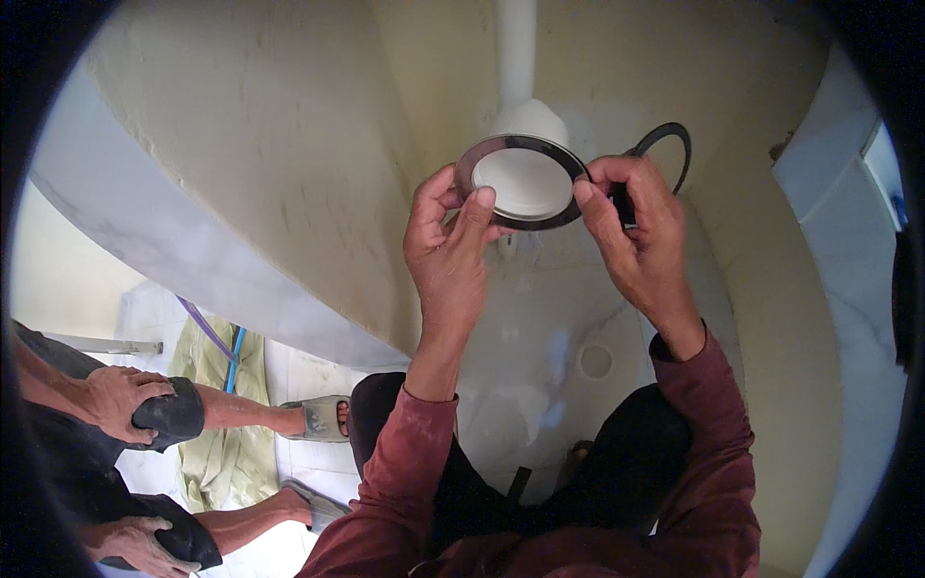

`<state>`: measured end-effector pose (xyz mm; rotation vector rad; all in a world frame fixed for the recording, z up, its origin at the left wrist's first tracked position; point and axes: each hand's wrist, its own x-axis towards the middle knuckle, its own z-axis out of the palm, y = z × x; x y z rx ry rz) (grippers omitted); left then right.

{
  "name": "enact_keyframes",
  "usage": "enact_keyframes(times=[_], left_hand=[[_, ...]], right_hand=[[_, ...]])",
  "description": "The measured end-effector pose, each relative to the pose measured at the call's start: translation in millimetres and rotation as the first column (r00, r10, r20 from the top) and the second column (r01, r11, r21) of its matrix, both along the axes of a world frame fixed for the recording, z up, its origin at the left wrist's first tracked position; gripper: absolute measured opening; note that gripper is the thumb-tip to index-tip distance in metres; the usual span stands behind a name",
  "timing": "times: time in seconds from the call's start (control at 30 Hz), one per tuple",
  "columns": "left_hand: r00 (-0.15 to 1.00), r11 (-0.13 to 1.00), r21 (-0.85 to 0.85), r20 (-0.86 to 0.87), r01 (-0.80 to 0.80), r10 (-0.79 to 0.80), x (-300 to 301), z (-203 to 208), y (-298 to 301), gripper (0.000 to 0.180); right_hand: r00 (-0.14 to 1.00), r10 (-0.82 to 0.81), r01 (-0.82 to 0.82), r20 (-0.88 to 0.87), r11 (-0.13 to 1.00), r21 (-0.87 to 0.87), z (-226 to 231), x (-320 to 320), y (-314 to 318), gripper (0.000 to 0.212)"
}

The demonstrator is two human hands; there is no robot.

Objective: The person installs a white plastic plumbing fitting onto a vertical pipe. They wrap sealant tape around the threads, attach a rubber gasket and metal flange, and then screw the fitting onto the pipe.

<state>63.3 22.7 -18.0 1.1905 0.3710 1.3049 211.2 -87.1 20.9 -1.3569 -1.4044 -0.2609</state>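
Note:
Both my hands are raised, pinching a flat round piece with a glossy dark rim (550,221) and a pale centre. I cannot tell whether that centre is solid or something seen through it. My left hand (446,258) grips the left edge, thumb on top and fingers curled below. At the right edge, my right hand (647,229) closes thumb and forefinger on the rim. A thin black ring (688,154) sticks up behind the right hand, seemingly held in the same fingers; part of it is hidden.
A white pipe (516,48) with a flared base (532,120) stands behind the round piece. A curved wall with a marble-like edge (231,265) rises on my left. Below is a round floor hole (595,361). At lower left another person's legs (246,412) rest near a yellowish sheet (226,467).

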Motion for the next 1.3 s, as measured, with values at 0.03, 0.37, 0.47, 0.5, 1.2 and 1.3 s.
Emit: enact_keyframes(times=[0.03,0.37,0.47,0.5,1.2,1.3], left_hand=[[0.999,1.000,-0.006,0.033,-0.007,0.007,1.4,1.6,-0.8,0.041],[0.997,0.998,-0.066,-0.073,0.004,-0.009,2.6,13.1,-5.9,0.042],[0.999,1.000,-0.007,-0.045,0.023,-0.023,7.3,18.2,-12.6,0.040],[0.999,0.999,0.014,-0.026,0.040,-0.039,8.6,17.0,-12.4,0.039],[0.994,0.995,-0.028,-0.050,0.098,-0.099,-11.9,41.5,-24.0,0.025],[0.979,0.990,-0.069,-0.156,0.125,-0.134,-17.4,45.0,-24.1,0.030]], right_hand=[[1.000,0.008,-0.008,-0.028,1.000,-0.001,0.4,-0.8,0.8,0.014],[0.967,0.069,-0.093,-0.245,0.992,-0.088,5.5,10.6,-10.3,0.015],[0.967,0.075,-0.091,-0.245,0.995,-0.052,3.8,18.6,-13.0,0.015],[0.962,0.076,-0.089,-0.263,0.995,-0.038,4.6,17.9,-13.8,0.016],[0.830,0.127,-0.232,-0.543,0.964,-0.128,31.3,2.7,-35.1,0.021],[0.771,0.107,-0.276,-0.628,0.945,-0.178,38.5,4.4,-37.5,0.017]])
